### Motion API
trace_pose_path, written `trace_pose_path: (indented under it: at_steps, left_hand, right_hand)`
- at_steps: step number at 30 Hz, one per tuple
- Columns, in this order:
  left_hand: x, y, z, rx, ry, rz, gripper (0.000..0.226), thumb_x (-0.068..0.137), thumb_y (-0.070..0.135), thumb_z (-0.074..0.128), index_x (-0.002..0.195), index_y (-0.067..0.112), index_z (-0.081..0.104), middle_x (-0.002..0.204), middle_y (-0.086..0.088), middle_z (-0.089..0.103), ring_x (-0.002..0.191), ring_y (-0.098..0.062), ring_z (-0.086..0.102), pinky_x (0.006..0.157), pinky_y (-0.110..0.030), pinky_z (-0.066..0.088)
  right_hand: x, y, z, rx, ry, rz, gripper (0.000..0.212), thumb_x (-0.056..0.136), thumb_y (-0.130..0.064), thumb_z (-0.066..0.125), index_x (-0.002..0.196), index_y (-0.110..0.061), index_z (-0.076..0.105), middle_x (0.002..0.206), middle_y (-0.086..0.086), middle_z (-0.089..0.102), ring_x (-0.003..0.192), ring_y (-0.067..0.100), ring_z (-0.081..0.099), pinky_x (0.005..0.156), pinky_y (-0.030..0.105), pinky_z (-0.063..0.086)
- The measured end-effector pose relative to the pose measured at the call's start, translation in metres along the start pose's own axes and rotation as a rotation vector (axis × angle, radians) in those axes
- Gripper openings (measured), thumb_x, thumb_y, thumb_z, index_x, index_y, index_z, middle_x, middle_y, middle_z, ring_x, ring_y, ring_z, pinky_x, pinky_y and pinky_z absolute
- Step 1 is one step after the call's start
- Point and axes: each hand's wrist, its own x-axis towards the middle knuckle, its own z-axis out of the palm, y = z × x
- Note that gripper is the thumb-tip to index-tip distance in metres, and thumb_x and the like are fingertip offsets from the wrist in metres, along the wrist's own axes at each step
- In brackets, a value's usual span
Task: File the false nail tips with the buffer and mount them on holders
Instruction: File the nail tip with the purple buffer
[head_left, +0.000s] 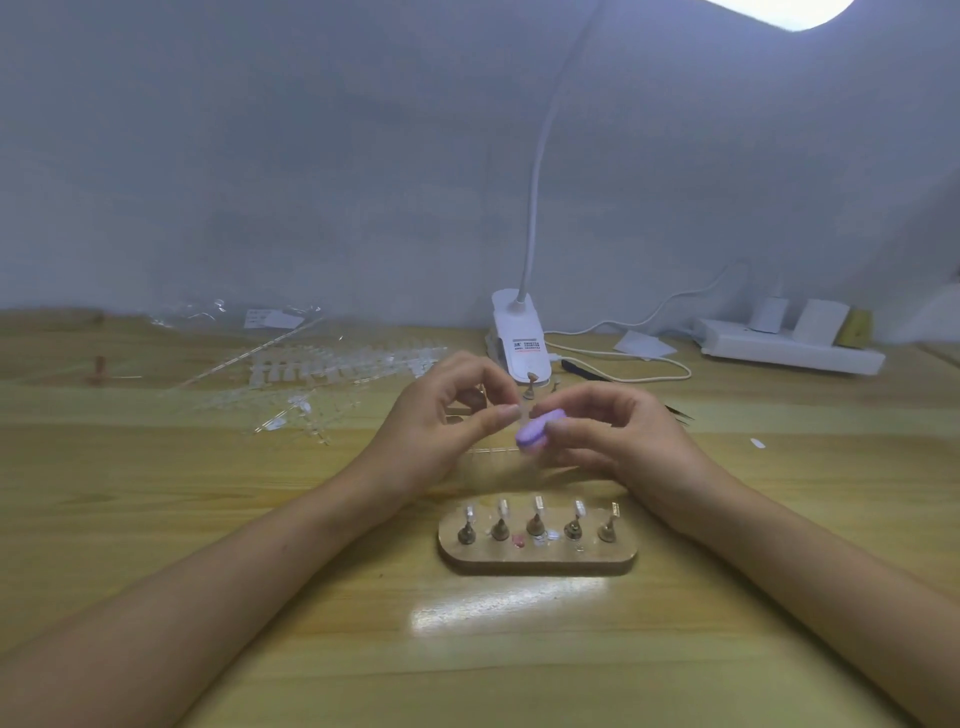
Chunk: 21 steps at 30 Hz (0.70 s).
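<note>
Here, left hand grip pinching a nail tip, right hand grip holding purple buffer against it, above holder stand.

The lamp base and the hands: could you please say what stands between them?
In the head view, one small holder stands between the lamp base and the left hand, which pinches a nail tip; the right hand grips the buffer.

left hand pinches nail tip | right hand grips buffer | forearms angled inward
</note>
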Motion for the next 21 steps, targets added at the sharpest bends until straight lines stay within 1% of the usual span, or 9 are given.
trace_pose_path:
  at_steps: [2,6,8,9,12,16,18,19,21]
  left_hand:
    - [-0.0001,0.0002,0.0009,-0.011,-0.013,-0.007,0.016,0.086,0.012,0.071,0.08,0.025,0.064,0.088,0.015,0.054,0.083,-0.004,0.055,0.08,-0.016,0.045]
    - [-0.0002,0.0011,0.0016,-0.023,0.005,-0.003,0.02,0.084,0.011,0.072,0.078,0.028,0.065,0.085,0.016,0.051,0.081,-0.003,0.052,0.08,-0.02,0.046]
    - [-0.0004,0.0014,0.0018,-0.032,0.007,-0.007,0.019,0.083,0.012,0.073,0.078,0.028,0.065,0.086,0.017,0.051,0.08,-0.004,0.052,0.079,-0.023,0.047]
    - [-0.0007,0.0014,0.0024,-0.032,-0.004,-0.007,0.017,0.082,0.013,0.074,0.078,0.028,0.065,0.085,0.019,0.052,0.08,-0.004,0.053,0.078,-0.023,0.048]
    - [-0.0005,0.0014,0.0031,-0.058,0.013,-0.016,0.006,0.078,0.028,0.072,0.078,0.028,0.066,0.082,0.024,0.051,0.078,-0.001,0.051,0.076,-0.018,0.044]
    - [0.0001,-0.0018,0.0028,-0.027,0.021,-0.003,0.009,0.08,0.025,0.073,0.078,0.031,0.066,0.082,0.025,0.051,0.077,-0.002,0.052,0.075,-0.019,0.044]
    - [-0.0001,-0.0022,0.0039,-0.027,0.013,-0.016,0.008,0.078,0.029,0.073,0.077,0.034,0.066,0.081,0.024,0.05,0.076,-0.002,0.052,0.074,-0.019,0.044]
    - [-0.0001,-0.0019,0.004,-0.033,0.02,-0.015,0.006,0.077,0.032,0.072,0.077,0.034,0.066,0.081,0.024,0.05,0.075,-0.002,0.051,0.073,-0.017,0.043]
    - [-0.0001,-0.0022,0.0039,-0.035,0.036,-0.001,0.004,0.077,0.032,0.071,0.077,0.032,0.067,0.081,0.022,0.05,0.074,-0.002,0.051,0.073,-0.013,0.041]
  right_hand:
    - [-0.0008,-0.0005,0.0032,-0.039,-0.08,0.018,0.028,0.076,-0.014,0.078,0.101,-0.003,0.071,0.099,0.017,0.075,0.091,0.031,0.074,0.077,0.032,0.06]
    - [0.0019,-0.0024,0.0021,0.111,0.06,0.026,0.027,0.075,-0.011,0.075,0.098,0.002,0.067,0.097,0.021,0.074,0.09,0.029,0.072,0.081,0.03,0.06]
    - [0.0,-0.0037,0.0045,0.028,-0.039,0.047,0.022,0.077,-0.009,0.076,0.095,0.0,0.068,0.095,0.02,0.074,0.089,0.029,0.073,0.081,0.033,0.061]
    - [-0.0001,-0.0034,0.0056,0.005,-0.063,0.049,0.02,0.077,-0.009,0.076,0.093,-0.001,0.068,0.094,0.019,0.075,0.088,0.028,0.074,0.078,0.032,0.061]
    - [0.0014,-0.0033,0.0045,0.106,0.074,0.031,0.023,0.075,-0.01,0.074,0.095,0.0,0.067,0.094,0.018,0.075,0.087,0.025,0.073,0.075,0.026,0.06]
    - [0.0006,-0.0034,0.0088,0.003,-0.023,0.043,0.023,0.074,-0.012,0.077,0.092,-0.001,0.067,0.095,0.017,0.075,0.089,0.029,0.074,0.077,0.03,0.061]
    - [0.0011,-0.0036,0.0074,0.088,0.091,0.026,0.023,0.073,-0.012,0.075,0.092,-0.002,0.066,0.093,0.016,0.076,0.088,0.027,0.072,0.075,0.026,0.06]
    - [0.0014,-0.0042,0.0069,0.106,0.101,0.027,0.022,0.074,-0.012,0.074,0.092,-0.002,0.066,0.092,0.016,0.076,0.088,0.027,0.072,0.075,0.026,0.06]
    - [-0.0001,-0.0054,0.0099,0.022,-0.005,0.053,0.019,0.076,-0.011,0.075,0.091,-0.002,0.066,0.094,0.018,0.075,0.088,0.029,0.073,0.076,0.029,0.06]
